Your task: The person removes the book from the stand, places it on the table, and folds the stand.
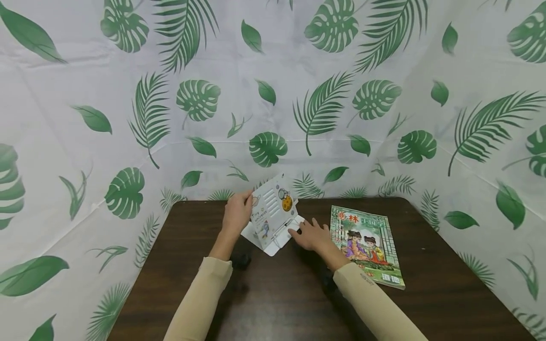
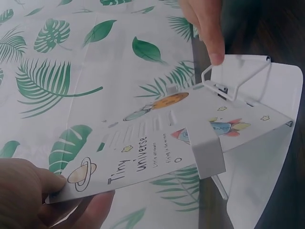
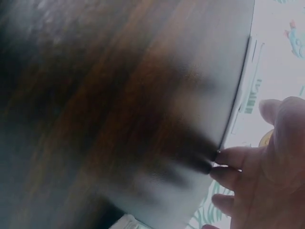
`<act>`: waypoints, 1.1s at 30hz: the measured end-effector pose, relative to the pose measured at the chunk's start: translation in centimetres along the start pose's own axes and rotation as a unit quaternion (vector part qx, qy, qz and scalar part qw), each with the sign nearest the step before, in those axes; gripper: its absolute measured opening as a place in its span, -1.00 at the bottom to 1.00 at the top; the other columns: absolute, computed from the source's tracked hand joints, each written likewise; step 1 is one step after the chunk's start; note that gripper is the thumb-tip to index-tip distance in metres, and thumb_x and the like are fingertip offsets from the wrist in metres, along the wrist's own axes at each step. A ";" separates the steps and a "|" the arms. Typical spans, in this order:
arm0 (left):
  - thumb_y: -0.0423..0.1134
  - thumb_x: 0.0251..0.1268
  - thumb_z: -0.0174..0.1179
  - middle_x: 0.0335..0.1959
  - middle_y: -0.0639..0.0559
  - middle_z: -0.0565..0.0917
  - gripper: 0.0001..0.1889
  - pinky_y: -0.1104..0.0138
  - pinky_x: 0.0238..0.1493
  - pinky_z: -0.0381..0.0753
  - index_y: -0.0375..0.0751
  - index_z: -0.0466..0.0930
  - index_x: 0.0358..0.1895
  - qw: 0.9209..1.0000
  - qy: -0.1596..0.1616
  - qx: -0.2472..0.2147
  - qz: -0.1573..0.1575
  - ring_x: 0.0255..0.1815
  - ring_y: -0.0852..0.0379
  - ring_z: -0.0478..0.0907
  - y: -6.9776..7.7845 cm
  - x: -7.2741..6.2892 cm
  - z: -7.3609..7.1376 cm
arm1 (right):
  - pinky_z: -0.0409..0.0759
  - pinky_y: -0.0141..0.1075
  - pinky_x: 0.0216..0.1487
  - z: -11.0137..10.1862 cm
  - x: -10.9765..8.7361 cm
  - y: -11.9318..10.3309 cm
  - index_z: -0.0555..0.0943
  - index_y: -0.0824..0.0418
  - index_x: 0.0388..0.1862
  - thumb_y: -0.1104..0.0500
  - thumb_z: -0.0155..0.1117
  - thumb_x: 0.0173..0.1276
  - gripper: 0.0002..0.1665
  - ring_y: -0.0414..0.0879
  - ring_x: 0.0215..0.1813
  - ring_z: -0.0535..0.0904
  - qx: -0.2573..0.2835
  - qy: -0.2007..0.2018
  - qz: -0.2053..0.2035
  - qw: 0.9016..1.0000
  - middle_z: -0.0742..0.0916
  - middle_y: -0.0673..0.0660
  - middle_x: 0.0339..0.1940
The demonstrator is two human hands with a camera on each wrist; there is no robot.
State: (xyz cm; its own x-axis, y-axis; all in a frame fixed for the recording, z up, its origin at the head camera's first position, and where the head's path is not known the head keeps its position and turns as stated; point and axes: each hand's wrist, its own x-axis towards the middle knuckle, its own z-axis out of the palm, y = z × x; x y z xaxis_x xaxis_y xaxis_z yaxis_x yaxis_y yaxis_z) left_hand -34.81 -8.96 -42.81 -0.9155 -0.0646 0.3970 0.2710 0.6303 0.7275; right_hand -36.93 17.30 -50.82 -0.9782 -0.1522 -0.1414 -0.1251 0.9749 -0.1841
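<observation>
A white book stand (image 1: 265, 203), printed with "Tiny universe", a planet and a rocket, stands tilted on the table with its back panel raised from its base. My left hand (image 1: 237, 213) holds the panel's upper left edge, thumb on the printed face and fingers behind, as the left wrist view shows. At the base's right side is my right hand (image 1: 313, 235), its fingers spread and fingertips touching the base (image 2: 281, 86). A white wire page holder (image 2: 252, 78) juts from the panel's lower edge, near one right fingertip.
To the right lies a magazine (image 1: 367, 246) with two illustrated figures on its green cover. The dark wooden table (image 1: 281, 303) meets a white, leaf-patterned cloth backdrop (image 1: 273, 94) at its back edge.
</observation>
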 end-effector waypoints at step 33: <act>-0.16 0.79 -0.17 0.15 -0.23 0.74 -0.56 -0.21 0.20 0.63 -0.24 0.54 0.44 0.997 -0.066 -0.033 -0.023 0.08 -0.19 0.69 0.3 -0.8 0.6 | -0.07 0.39 0.70 -0.4 2.4 -0.6 0.31 0.17 0.72 -0.40 -0.19 0.70 -0.08 0.29 0.82 0.00 -0.002 -0.017 0.022 1.000 0.28 0.22 0.79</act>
State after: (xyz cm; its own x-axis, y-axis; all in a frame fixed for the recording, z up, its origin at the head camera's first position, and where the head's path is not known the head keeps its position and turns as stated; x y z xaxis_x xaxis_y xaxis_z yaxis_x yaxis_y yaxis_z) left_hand -34.12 -8.23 -43.22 -0.9573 0.0143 0.2887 0.2438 0.5760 0.7803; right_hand -39.26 16.42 -50.67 -0.9767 -0.1142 -0.1820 -0.0826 0.9815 -0.1727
